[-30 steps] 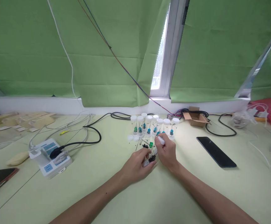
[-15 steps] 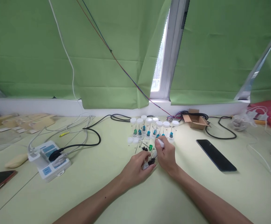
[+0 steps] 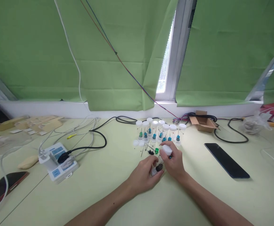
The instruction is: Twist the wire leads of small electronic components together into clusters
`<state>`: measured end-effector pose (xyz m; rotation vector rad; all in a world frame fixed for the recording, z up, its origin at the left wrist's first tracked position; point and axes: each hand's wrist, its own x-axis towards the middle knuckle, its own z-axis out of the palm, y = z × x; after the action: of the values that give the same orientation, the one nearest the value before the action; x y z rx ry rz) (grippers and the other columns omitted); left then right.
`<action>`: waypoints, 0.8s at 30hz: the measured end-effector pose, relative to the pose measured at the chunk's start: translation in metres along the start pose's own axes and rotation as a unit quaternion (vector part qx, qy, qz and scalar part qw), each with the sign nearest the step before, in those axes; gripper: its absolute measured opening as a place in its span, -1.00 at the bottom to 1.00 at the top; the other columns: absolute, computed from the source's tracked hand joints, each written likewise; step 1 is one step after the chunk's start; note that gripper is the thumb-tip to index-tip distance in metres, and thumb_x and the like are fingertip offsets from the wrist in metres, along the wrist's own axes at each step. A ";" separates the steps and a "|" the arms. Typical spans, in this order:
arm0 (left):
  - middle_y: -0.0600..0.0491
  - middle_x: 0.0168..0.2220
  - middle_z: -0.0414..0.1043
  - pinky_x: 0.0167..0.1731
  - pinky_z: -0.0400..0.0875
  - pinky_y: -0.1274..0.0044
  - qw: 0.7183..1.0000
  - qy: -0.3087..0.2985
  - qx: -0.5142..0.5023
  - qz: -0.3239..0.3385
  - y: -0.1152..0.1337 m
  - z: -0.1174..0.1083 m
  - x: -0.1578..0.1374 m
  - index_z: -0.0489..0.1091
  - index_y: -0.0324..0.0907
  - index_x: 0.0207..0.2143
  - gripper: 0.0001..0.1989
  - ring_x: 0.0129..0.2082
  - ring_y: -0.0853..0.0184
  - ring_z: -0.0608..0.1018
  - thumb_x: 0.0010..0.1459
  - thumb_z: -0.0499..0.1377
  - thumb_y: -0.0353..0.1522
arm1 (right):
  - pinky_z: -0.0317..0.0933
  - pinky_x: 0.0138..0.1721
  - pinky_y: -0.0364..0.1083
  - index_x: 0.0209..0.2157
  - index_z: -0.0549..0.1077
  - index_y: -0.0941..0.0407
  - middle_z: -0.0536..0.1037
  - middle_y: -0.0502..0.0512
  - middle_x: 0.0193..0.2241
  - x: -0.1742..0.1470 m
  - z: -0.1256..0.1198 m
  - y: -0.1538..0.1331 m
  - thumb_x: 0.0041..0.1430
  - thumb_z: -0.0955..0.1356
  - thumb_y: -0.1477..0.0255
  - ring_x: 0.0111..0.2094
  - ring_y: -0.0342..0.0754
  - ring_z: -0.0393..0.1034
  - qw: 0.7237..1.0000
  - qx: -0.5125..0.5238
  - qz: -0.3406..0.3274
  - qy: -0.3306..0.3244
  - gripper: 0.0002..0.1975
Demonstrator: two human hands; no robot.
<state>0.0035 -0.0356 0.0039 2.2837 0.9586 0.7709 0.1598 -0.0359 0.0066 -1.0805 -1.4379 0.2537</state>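
Note:
My left hand (image 3: 140,174) is closed around a small clear vial (image 3: 154,171) with a black part inside, tilted toward the right. My right hand (image 3: 176,161) grips a white cap (image 3: 167,150) at the vial's upper end; whether the two touch I cannot tell. Just beyond my fingers lie a green part (image 3: 156,151), small black parts (image 3: 150,152) and several thin metal pins (image 3: 142,150). Behind them stand several capped clear vials (image 3: 154,131), most with blue parts inside and one with a green part. Two white caps (image 3: 135,143) lie at their left.
On the right are a black phone (image 3: 226,160) and an open cardboard box (image 3: 203,123). A white power strip (image 3: 65,172) with plugs and cables sits on the left, near another phone (image 3: 6,188). A black cable (image 3: 105,138) runs along the table's back.
The white cap in my right hand has come slightly lower and nearer to the vial. The camera view has shifted, so the whole scene sits further right.

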 end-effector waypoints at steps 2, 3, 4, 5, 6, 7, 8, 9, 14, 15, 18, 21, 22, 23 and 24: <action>0.07 -0.36 0.36 -0.49 0.19 0.55 1.000 -0.003 -0.011 -0.001 0.001 0.000 0.000 0.30 -0.15 -0.25 -0.85 -0.45 0.37 0.34 0.18 0.12 -0.28 | 0.09 -0.62 -0.21 -0.28 0.35 0.11 0.32 -0.11 -0.58 -0.003 0.001 0.001 0.13 0.33 0.38 -0.64 -0.20 0.13 0.999 0.021 -0.009 -0.030 -0.87; 0.06 -0.35 0.37 -0.48 0.20 0.55 1.000 -0.003 -0.019 0.000 0.001 0.000 0.000 0.31 -0.15 -0.24 -0.86 -0.44 0.37 0.35 0.18 0.11 -0.29 | 0.09 -0.61 -0.21 -0.28 0.34 0.10 0.32 -0.11 -0.57 -0.004 0.002 0.001 0.11 0.33 0.39 -0.63 -0.20 0.12 0.999 0.026 -0.013 -0.045 -0.87; 0.06 -0.33 0.38 -0.47 0.21 0.55 1.000 -0.002 -0.028 0.002 0.001 0.001 0.001 0.31 -0.15 -0.25 -0.88 -0.43 0.37 0.37 0.17 0.11 -0.32 | 0.10 -0.60 -0.20 -0.29 0.34 0.10 0.31 -0.11 -0.56 -0.005 0.003 0.001 0.10 0.33 0.39 -0.61 -0.19 0.11 0.998 0.028 -0.017 -0.060 -0.87; 0.05 -0.32 0.39 -0.46 0.23 0.55 0.999 -0.001 -0.036 0.004 0.001 0.001 0.001 0.31 -0.15 -0.25 -0.90 -0.41 0.37 0.38 0.17 0.11 -0.34 | 0.09 -0.58 -0.20 -0.31 0.34 0.10 0.29 -0.11 -0.56 -0.007 0.003 0.002 0.09 0.34 0.40 -0.60 -0.19 0.09 0.997 0.026 -0.019 -0.073 -0.88; 0.05 -0.31 0.40 -0.45 0.24 0.55 0.999 -0.001 -0.043 0.005 0.000 0.001 0.001 0.31 -0.15 -0.26 -0.91 -0.40 0.36 0.39 0.15 0.11 -0.37 | 0.09 -0.57 -0.19 -0.32 0.34 0.10 0.28 -0.11 -0.56 -0.007 0.003 0.002 0.09 0.34 0.41 -0.59 -0.19 0.09 0.996 0.023 -0.019 -0.085 -0.89; 0.05 -0.30 0.40 -0.43 0.25 0.55 0.999 -0.001 -0.048 0.005 0.000 0.001 0.001 0.31 -0.15 -0.27 -0.92 -0.38 0.36 0.41 0.14 0.11 -0.39 | 0.09 -0.56 -0.19 -0.33 0.34 0.10 0.26 -0.11 -0.57 -0.008 0.004 0.003 0.08 0.34 0.41 -0.58 -0.18 0.08 0.995 0.020 -0.019 -0.098 -0.90; 0.05 -0.29 0.41 -0.42 0.27 0.55 0.999 -0.002 -0.051 0.006 -0.001 0.001 0.001 0.32 -0.15 -0.27 -0.91 -0.37 0.35 0.42 0.13 0.11 -0.41 | 0.08 -0.55 -0.18 -0.33 0.33 0.10 0.26 -0.11 -0.56 -0.008 0.003 0.003 0.08 0.34 0.41 -0.58 -0.18 0.09 0.993 0.019 -0.018 -0.111 -0.89; 0.05 -0.28 0.41 -0.41 0.28 0.54 0.999 -0.003 -0.052 0.006 -0.002 0.000 0.001 0.32 -0.14 -0.27 -0.91 -0.36 0.35 0.42 0.12 0.11 -0.42 | 0.09 -0.54 -0.18 -0.32 0.33 0.10 0.27 -0.10 -0.56 -0.007 0.003 0.003 0.08 0.34 0.40 -0.57 -0.17 0.10 0.992 0.021 -0.018 -0.125 -0.88; 0.05 -0.26 0.42 -0.38 0.30 0.53 0.998 -0.002 -0.062 0.020 -0.002 -0.002 0.002 0.33 -0.15 -0.24 -0.86 -0.33 0.33 0.44 0.10 0.11 -0.46 | 0.09 -0.54 -0.17 -0.24 0.31 0.10 0.28 -0.10 -0.53 -0.006 -0.001 0.001 0.08 0.34 0.40 -0.56 -0.17 0.12 0.984 0.044 -0.026 -0.171 -0.81; 0.04 -0.25 0.43 -0.37 0.30 0.53 0.998 0.001 -0.066 0.024 -0.001 -0.002 0.002 0.32 -0.15 -0.25 -0.86 -0.32 0.33 0.44 0.09 0.10 -0.47 | 0.08 -0.54 -0.17 -0.24 0.31 0.10 0.28 -0.10 -0.53 -0.006 -0.001 0.001 0.09 0.34 0.40 -0.56 -0.17 0.12 0.983 0.043 -0.028 -0.175 -0.81; 0.05 -0.26 0.43 -0.39 0.29 0.54 0.997 0.007 -0.069 0.025 0.001 -0.003 0.003 0.31 -0.16 -0.27 -0.86 -0.34 0.34 0.43 0.08 0.09 -0.48 | 0.06 -0.53 -0.17 -0.36 0.27 0.09 0.26 -0.09 -0.54 -0.006 0.000 0.000 0.10 0.33 0.39 -0.55 -0.17 0.11 0.984 0.027 -0.037 -0.173 -0.87; 0.06 -0.29 0.42 -0.42 0.26 0.54 0.998 0.007 -0.063 0.012 0.003 -0.004 0.004 0.30 -0.16 -0.29 -0.89 -0.37 0.36 0.40 0.09 0.09 -0.47 | 0.03 -0.53 -0.16 -0.47 0.17 0.08 0.21 -0.10 -0.56 -0.007 0.003 -0.001 0.14 0.32 0.38 -0.56 -0.18 0.08 0.987 0.008 -0.037 -0.156 -0.79; 0.06 -0.31 0.42 -0.44 0.25 0.54 0.998 0.007 -0.062 0.006 0.003 -0.005 0.004 0.30 -0.16 -0.29 -0.91 -0.39 0.37 0.39 0.10 0.09 -0.46 | 0.02 -0.53 -0.16 -0.49 0.16 0.08 0.19 -0.11 -0.57 -0.007 0.004 -0.001 0.14 0.32 0.38 -0.56 -0.18 0.06 0.988 0.004 -0.033 -0.149 -0.77; 0.07 -0.32 0.42 -0.45 0.23 0.55 0.998 0.006 -0.062 -0.001 0.003 -0.005 0.004 0.29 -0.17 -0.30 -0.92 -0.41 0.38 0.38 0.11 0.09 -0.45 | 0.02 -0.53 -0.16 -0.49 0.15 0.08 0.18 -0.11 -0.57 -0.007 0.006 -0.001 0.15 0.32 0.37 -0.56 -0.18 0.06 0.989 0.003 -0.025 -0.145 -0.76; 0.08 -0.34 0.41 -0.47 0.22 0.56 0.998 0.004 -0.064 -0.008 0.003 -0.005 0.004 0.29 -0.17 -0.30 -0.93 -0.43 0.39 0.36 0.11 0.09 -0.44 | 0.01 -0.53 -0.17 -0.50 0.13 0.07 0.16 -0.12 -0.58 -0.007 0.007 -0.001 0.15 0.32 0.37 -0.57 -0.19 0.05 0.990 0.005 -0.021 -0.139 -0.74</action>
<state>0.0036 -0.0330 0.0104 2.1622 0.9033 0.8119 0.1518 -0.0382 0.0007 -1.0355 -1.7041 0.3926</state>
